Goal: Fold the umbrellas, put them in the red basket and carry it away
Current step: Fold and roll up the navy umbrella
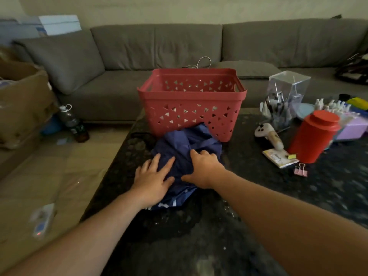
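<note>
A dark blue umbrella [185, 144] lies bunched on the dark stone table [239, 226], right in front of the red basket [191, 100]. The basket stands upright with triangle holes in its walls; nothing shows above its rim. My left hand [154, 179] rests flat on the umbrella's left side with fingers spread. My right hand [202, 169] lies on the fabric's right side, fingers bent and digging into the cloth. A black lacy shape lies under the umbrella's near end.
Right of the basket stand a red canister [312, 136], a clear organiser [284, 98], a white controller [268, 134], a notepad, a pink binder clip [301, 169]. A grey sofa [159, 56] runs behind. A bottle [72, 122] and cardboard box [22, 102] sit on the floor left.
</note>
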A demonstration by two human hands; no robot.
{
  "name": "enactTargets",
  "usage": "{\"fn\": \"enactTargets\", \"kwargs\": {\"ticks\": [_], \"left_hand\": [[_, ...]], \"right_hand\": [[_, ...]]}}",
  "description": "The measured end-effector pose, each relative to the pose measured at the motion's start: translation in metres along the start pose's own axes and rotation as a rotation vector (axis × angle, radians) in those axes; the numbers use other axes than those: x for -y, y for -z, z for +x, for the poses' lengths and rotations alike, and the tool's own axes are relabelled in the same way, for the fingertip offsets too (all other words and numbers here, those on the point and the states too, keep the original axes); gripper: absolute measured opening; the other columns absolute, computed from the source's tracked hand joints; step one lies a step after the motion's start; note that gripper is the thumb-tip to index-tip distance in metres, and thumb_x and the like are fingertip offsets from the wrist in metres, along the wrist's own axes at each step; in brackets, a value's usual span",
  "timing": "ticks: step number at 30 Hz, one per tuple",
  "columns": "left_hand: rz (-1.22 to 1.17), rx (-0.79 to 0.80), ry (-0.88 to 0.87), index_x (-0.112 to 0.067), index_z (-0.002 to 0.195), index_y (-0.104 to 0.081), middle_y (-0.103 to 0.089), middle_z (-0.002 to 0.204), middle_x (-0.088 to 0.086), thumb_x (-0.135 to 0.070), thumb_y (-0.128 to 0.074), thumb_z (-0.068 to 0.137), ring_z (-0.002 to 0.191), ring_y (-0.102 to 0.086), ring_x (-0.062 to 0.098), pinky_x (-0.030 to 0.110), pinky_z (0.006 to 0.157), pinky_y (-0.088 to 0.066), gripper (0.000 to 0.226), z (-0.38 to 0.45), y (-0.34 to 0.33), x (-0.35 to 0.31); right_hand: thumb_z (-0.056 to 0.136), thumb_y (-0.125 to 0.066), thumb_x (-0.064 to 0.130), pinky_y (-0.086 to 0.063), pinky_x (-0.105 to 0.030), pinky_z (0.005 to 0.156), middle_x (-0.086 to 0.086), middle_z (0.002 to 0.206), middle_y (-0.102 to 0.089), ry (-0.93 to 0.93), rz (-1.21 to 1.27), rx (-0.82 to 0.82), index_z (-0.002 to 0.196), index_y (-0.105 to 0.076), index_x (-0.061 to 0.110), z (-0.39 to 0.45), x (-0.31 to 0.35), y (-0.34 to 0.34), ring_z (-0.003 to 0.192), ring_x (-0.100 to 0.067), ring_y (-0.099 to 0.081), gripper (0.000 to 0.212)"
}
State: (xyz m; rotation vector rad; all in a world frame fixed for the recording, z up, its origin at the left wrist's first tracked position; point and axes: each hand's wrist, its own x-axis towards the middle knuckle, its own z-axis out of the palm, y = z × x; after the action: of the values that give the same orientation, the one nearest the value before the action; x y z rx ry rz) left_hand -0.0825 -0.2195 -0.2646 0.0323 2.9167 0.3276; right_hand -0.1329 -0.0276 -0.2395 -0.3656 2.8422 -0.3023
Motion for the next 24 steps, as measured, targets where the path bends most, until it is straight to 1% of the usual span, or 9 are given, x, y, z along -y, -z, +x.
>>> {"fn": "enactTargets", "kwargs": {"ticks": [5,8,10,13,15,17,19,22,24], "left_hand": [[-0.369,-0.367,0.024,-0.039,0.150,-0.053,-0.041,0.160,-0.001,-0.034,-0.058,0.106,0.150,-0.031,0.031,0.043,0.124,-0.028,0.045,-0.022,0.022,0.004],[-0.512,-0.544,0.013,-0.047,0.123,-0.066,-0.058,0.137,-0.006,-0.028,-0.065,0.099,0.134,-0.048,0.028,0.046,0.115,-0.042,0.030,-0.046,0.041,-0.006],[-0.661,-0.588,-0.032,-0.051,0.109,-0.067,-0.059,0.129,-0.014,-0.028,-0.066,0.099,0.126,-0.053,0.020,0.045,0.109,-0.046,0.025,-0.065,0.055,-0.024],[-0.826,-0.683,-0.146,-0.051,0.102,-0.069,-0.061,0.120,-0.022,-0.026,-0.065,0.099,0.119,-0.059,0.009,0.040,0.108,-0.049,0.026,-0.090,0.076,-0.062],[-0.905,-0.733,-0.272,-0.047,0.102,-0.072,-0.066,0.115,-0.020,-0.024,-0.064,0.100,0.114,-0.062,0.003,0.036,0.105,-0.051,0.024,-0.106,0.091,-0.088],[-0.908,-0.827,-0.356,-0.045,0.101,-0.072,-0.067,0.113,-0.019,-0.026,-0.062,0.102,0.113,-0.063,0.002,0.031,0.102,-0.050,0.022,-0.118,0.105,-0.105],[-1.063,-0.889,-0.347,-0.044,0.102,-0.073,-0.070,0.113,-0.015,-0.031,-0.058,0.103,0.113,-0.066,0.008,0.035,0.100,-0.052,0.020,-0.121,0.111,-0.113],[-1.429,-0.897,-0.211,-0.042,0.103,-0.072,-0.074,0.113,-0.007,-0.032,-0.055,0.101,0.113,-0.069,0.020,0.044,0.099,-0.055,0.020,-0.117,0.102,-0.115],[-1.501,-0.817,-0.130,-0.040,0.103,-0.070,-0.075,0.105,-0.013,-0.026,-0.053,0.107,0.109,-0.070,0.020,0.031,0.089,-0.057,0.023,-0.119,0.090,-0.119]], "right_hand": [[0.091,-0.074,0.036,-0.054,-0.042,0.086,-0.012,0.124,-0.062,0.009,0.172,0.036,0.128,-0.054,0.010,-0.004,0.010,0.018,0.108,-0.034,-0.062,0.050],[0.088,-0.076,0.019,-0.046,-0.032,0.049,-0.012,0.082,-0.060,-0.082,0.707,-0.004,0.102,-0.061,0.006,-0.027,0.004,0.025,0.059,-0.025,-0.058,0.024],[0.087,-0.074,0.010,-0.033,-0.024,0.041,-0.014,0.065,-0.050,-0.150,1.034,0.001,0.101,-0.062,-0.003,-0.052,-0.008,0.028,0.040,-0.020,-0.043,0.023],[0.081,-0.076,0.015,-0.038,-0.029,0.048,-0.022,0.081,-0.058,-0.210,1.389,0.068,0.117,-0.064,-0.008,-0.100,-0.035,0.039,0.054,-0.026,-0.052,0.044],[0.084,-0.070,0.016,-0.052,-0.039,0.067,-0.022,0.101,-0.071,-0.217,1.645,0.147,0.119,-0.071,-0.002,-0.134,-0.052,0.050,0.079,-0.033,-0.066,0.039],[0.082,-0.063,0.022,-0.055,-0.042,0.089,-0.018,0.119,-0.075,-0.171,1.844,0.201,0.119,-0.075,0.002,-0.163,-0.065,0.062,0.099,-0.034,-0.072,0.044],[0.083,-0.064,0.028,-0.060,-0.046,0.093,-0.019,0.123,-0.074,-0.065,1.969,0.202,0.116,-0.078,0.002,-0.188,-0.074,0.076,0.103,-0.034,-0.075,0.044],[0.071,-0.090,0.033,-0.036,-0.058,0.120,-0.020,0.141,-0.064,0.126,2.073,0.193,0.134,-0.069,0.006,-0.208,-0.080,0.088,0.130,-0.041,-0.061,0.072],[0.077,-0.087,0.041,-0.033,-0.058,0.121,-0.022,0.147,-0.058,0.250,2.082,0.197,0.143,-0.061,0.005,-0.220,-0.080,0.088,0.136,-0.041,-0.056,0.079]]}}
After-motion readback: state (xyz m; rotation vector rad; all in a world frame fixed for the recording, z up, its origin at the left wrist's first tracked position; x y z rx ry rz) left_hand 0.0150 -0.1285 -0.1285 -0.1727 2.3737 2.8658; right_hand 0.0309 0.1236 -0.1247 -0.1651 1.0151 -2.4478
